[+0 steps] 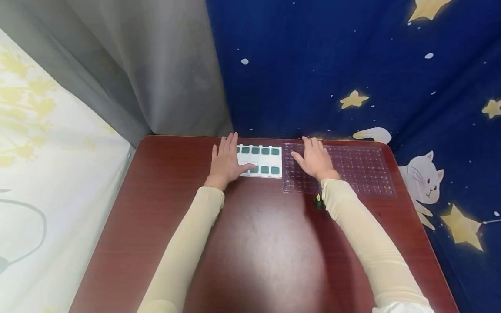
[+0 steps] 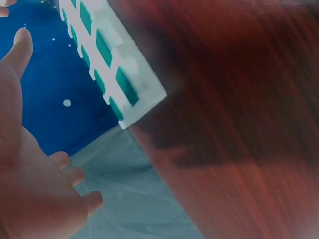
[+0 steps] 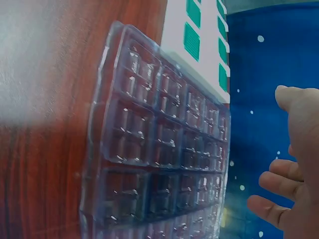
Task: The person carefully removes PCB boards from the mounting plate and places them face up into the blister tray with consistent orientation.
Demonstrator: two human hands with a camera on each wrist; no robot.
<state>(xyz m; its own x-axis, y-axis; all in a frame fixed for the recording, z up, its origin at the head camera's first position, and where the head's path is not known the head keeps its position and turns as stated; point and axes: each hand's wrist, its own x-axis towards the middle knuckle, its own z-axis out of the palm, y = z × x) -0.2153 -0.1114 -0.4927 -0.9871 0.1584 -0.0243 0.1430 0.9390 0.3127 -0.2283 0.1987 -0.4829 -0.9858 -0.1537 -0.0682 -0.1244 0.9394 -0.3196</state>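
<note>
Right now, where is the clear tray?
In the head view, the clear tray lies near the far right corner of the table, just right of the white panel, partly hidden by the right hand.

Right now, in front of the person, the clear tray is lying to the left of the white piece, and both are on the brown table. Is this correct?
Not quite: the clear tray lies to the right of the white piece, as the head view shows. Both are indeed on the brown table.
</note>
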